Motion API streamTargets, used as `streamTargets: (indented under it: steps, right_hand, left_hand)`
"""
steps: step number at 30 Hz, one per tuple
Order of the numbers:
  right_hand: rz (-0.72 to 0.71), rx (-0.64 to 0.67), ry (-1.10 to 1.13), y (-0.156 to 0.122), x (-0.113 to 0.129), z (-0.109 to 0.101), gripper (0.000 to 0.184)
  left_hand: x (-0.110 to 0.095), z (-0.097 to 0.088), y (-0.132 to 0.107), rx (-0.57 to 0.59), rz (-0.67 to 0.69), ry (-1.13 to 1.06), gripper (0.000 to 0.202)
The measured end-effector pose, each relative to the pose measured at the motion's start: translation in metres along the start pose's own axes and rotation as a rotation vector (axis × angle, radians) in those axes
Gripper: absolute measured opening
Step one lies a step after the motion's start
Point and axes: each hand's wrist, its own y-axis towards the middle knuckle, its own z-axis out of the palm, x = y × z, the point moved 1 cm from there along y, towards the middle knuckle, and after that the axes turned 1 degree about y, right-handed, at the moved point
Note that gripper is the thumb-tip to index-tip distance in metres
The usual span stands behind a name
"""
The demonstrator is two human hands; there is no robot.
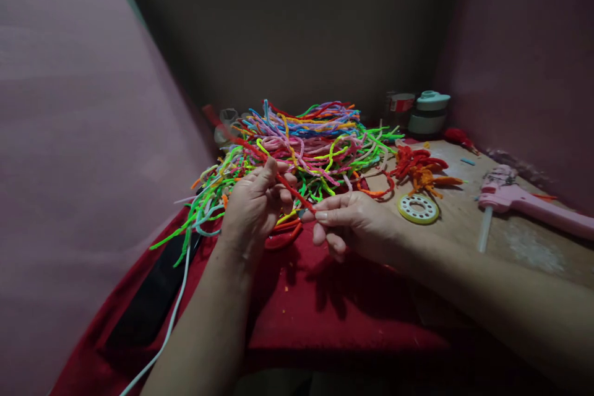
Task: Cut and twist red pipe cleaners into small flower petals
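A red pipe cleaner stretches between my two hands, above the red cloth. My left hand is closed around it, thumb on top, and its far part runs up and left, blurred at the tip. At the near end my right hand pinches it between thumb and forefinger, the other fingers curled below. Just behind the hands lies a tangled heap of many-coloured pipe cleaners. Beneath the hands, partly hidden, is an orange-red looped thing on the cloth.
A pink glue gun with a clear stick rests at the right. Nearby are a yellow-rimmed tape spool and a red-orange pipe-cleaner bundle. A teal-lidded container stands behind. At left, a white cable crosses beside a dark phone-like slab.
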Motion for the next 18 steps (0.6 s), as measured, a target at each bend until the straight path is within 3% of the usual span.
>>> streamTargets:
  steps: [3, 5, 12, 18]
  right_hand:
    - [-0.062, 0.014, 0.065, 0.002, 0.002, -0.003, 0.01]
    - [-0.073, 0.021, 0.068, 0.003, 0.003, -0.005, 0.007]
    - [0.01, -0.055, -0.09, 0.002, -0.002, -0.004, 0.012]
    - [-0.182, -0.092, -0.358, -0.005, 0.006, 0.006, 0.017]
  left_hand:
    - [0.001, 0.003, -0.006, 0.181, -0.112, 0.068, 0.026]
    - [0.002, 0.004, -0.008, 0.23, -0.137, 0.164, 0.021]
    - [0.004, 0.008, -0.014, 0.122, -0.057, 0.348, 0.024]
    - [0.01, 0.012, -0.013, 0.038, -0.026, 0.326, 0.021]
